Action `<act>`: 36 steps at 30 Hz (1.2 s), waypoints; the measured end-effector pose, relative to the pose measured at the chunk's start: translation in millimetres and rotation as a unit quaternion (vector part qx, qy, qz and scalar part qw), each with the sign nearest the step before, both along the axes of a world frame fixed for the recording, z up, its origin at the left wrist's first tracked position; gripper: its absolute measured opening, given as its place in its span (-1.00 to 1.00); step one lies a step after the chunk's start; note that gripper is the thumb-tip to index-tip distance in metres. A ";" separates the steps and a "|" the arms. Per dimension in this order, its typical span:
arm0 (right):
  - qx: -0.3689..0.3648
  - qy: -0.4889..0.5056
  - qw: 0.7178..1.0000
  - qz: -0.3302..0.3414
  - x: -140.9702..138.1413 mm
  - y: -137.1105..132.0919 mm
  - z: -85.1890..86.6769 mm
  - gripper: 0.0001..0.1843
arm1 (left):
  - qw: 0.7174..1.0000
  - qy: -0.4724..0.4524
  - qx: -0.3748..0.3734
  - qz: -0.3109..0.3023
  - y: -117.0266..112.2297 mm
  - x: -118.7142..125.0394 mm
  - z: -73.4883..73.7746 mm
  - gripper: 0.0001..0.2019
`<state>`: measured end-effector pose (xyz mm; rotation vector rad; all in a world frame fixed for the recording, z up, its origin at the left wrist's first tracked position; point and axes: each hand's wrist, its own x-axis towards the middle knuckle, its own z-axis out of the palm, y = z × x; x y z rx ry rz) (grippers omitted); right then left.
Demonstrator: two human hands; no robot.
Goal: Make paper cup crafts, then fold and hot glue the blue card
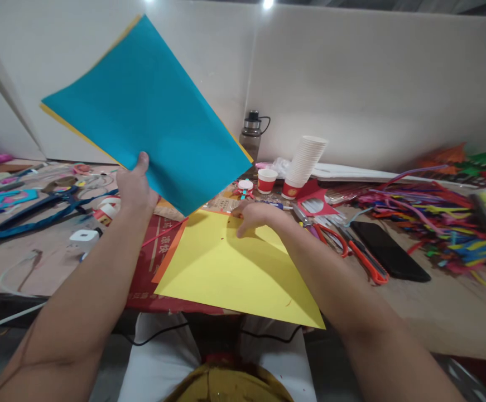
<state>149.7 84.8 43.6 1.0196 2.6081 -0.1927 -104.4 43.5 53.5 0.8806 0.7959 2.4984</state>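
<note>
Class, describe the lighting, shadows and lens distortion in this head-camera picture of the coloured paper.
Head view: a ceiling lamp glares at the top edge; head view: the right hand casts a soft shadow on the yellow sheet; head view: the wide lens bows the table edge and stretches the forearms; the blue sheet in the left hand looks sharp.

Table (435, 318) cluttered. Back edge: dark-lidded water bottle (251, 134) against the white partition (372, 84), with a leaning stack of white paper cups (307, 159) and a single red-and-white paper cup (266, 181) near it. Right side: black phone (389, 251) lying flat, orange utility knife (368, 262) just beside it, red-handled scissors (330, 235) next to that, big pile of mixed-colour pipe cleaners (427, 215) behind. Left side: blue strips (29, 220), glue stick (106, 212), white cable (8, 318) off the near edge.
</note>
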 end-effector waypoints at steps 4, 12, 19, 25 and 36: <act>-0.026 0.018 0.999 -0.010 2.0 3.4 -3.8 -0.24 | 1.000 -0.009 -0.007 0.016 -1.1 -1.7 2.3 -0.75; -0.054 0.080 0.995 -0.017 3.4 9.0 -8.2 -0.37 | 0.999 -0.035 -0.014 0.008 1.9 -9.7 1.4 -0.68; -0.051 0.151 0.987 -0.032 8.3 6.4 -8.8 -0.40 | 0.998 -0.044 -0.025 0.025 4.0 -12.5 0.2 -0.68; -0.041 0.229 0.973 0.000 3.8 -4.9 -6.6 -0.52 | 0.998 -0.025 -0.049 0.042 4.9 -16.4 1.2 -0.72; 0.070 0.302 0.950 0.043 -7.0 -23.4 -10.0 -0.68 | 0.986 -0.094 -0.048 0.132 -8.6 -27.9 16.2 -0.70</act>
